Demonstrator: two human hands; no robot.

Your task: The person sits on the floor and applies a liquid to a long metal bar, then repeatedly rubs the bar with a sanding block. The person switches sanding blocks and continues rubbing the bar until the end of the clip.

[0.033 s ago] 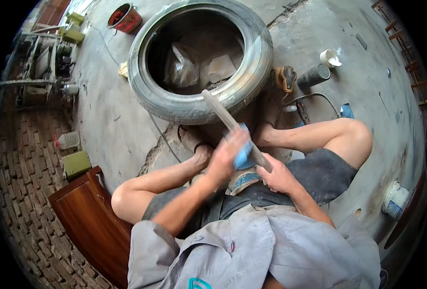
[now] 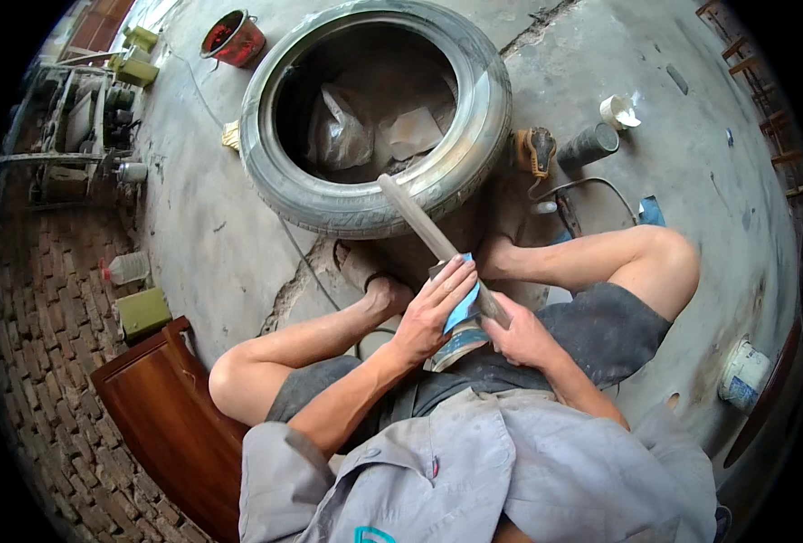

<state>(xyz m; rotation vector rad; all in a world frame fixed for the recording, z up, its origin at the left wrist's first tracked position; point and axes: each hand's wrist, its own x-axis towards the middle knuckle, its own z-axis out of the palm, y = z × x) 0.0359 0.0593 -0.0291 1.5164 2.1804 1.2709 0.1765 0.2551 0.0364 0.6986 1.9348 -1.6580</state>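
Note:
A long pale wooden stick [image 2: 418,220] slants from the tyre [image 2: 487,118] towards my lap, its far end resting on or just over the near rim. My right hand [image 2: 521,333] is closed around the near end. My left hand [image 2: 436,309] presses a folded piece of blue sandpaper [image 2: 462,309] over the stick's middle, fingers together along it. The sandpaper's underside is hidden. Below my hands, between my legs, lies a worn roundish blue-and-cream object [image 2: 458,347], mostly covered. Inside the tyre are a clear plastic bag [image 2: 342,136] and a pale sheet [image 2: 415,131].
Right of the tyre lie an orange-and-black power sander [image 2: 539,149] with a cord, a dark cylinder [image 2: 589,143] and a white cup [image 2: 618,111]. A red bucket [image 2: 235,41] stands at far left. A brown wooden panel [image 2: 166,407] lies left, a white tub [image 2: 745,376] right.
My left hand, blurred before, has slid with the sandpaper down the stick towards my right hand. The right hand keeps its grip on the near end.

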